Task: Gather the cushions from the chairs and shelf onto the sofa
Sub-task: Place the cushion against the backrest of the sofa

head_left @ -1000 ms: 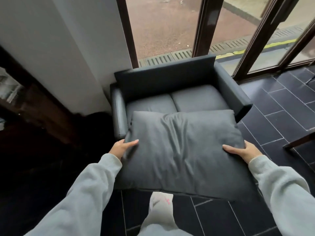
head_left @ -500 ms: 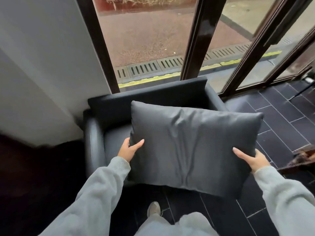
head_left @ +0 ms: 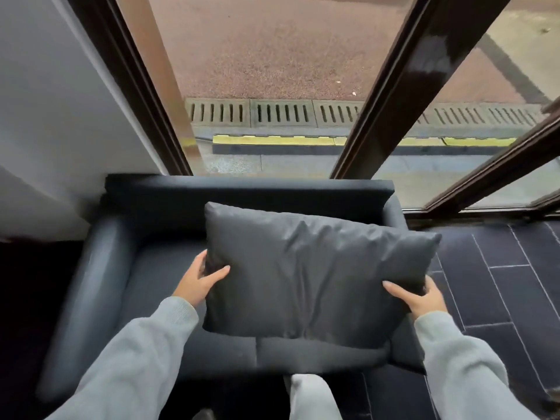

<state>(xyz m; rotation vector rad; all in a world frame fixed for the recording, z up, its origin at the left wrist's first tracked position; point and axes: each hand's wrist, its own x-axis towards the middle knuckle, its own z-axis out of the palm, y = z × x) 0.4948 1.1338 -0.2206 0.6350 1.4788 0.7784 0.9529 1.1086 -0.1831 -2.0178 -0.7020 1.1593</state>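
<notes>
1. Handling: the cushion (head_left: 309,277) appears soft and light. Its cover dents and creases under the fingers, and two hands carry it clear of any support without visible strain. It is judged neither fragile nor slippery; the fabric has a slight sheen but wrinkles readily where it is pinched.
2. Hold points: the side edges are the practical places to grip. A grip at one corner alone would likely let the filling sag and the cushion swing.
3. Left hand (head_left: 198,281): closed on the cushion's left edge, thumb lying across the front face and fingers wrapped behind.
4. Right hand (head_left: 419,298): closed on the cushion's lower right edge, thumb across the front face, remaining fingers curled round the edge.
5. Appearance: a dark grey, roughly square cushion with a plain cover. Vertical folds run down its middle and its corners are pointed.
6. Position: the cushion is held in the air above the seat of the sofa (head_left: 145,286), over the sofa's right half. Its top edge lies in front of the sofa's backrest. Whether its lower edge touches the seat cannot be told.
7. Surroundings: the sofa is dark, with a rounded left armrest, and stands against a window (head_left: 272,71) behind its backrest. A dark tiled floor (head_left: 500,283) lies to the sofa's right.
8. Stage: judged to be the set-down of this cushion onto the sofa.
</notes>
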